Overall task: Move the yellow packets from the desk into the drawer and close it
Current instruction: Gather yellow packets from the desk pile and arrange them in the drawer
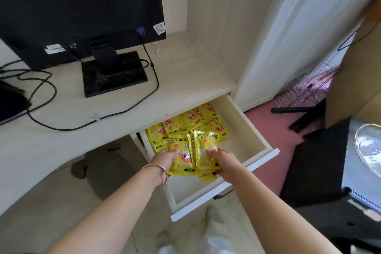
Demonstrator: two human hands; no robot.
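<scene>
The white drawer (255, 136) stands pulled out from under the desk (181, 80). Several yellow packets (185, 121) lie piled at its back. Over the drawer's middle, my left hand (165, 158) grips a yellow packet (182, 161) by its lower left side. My right hand (221, 161) grips another yellow packet (205, 146) just to the right, with one more partly hidden under it. Both held packets overlap the pile. No packets show on the desk top.
A black monitor (82, 12) on its stand sits on the desk with cables (51, 128) running across the top. Right of the drawer are a white panel (288, 37), a pink floor, a black chair base (299, 111) and a glass dish (369, 150).
</scene>
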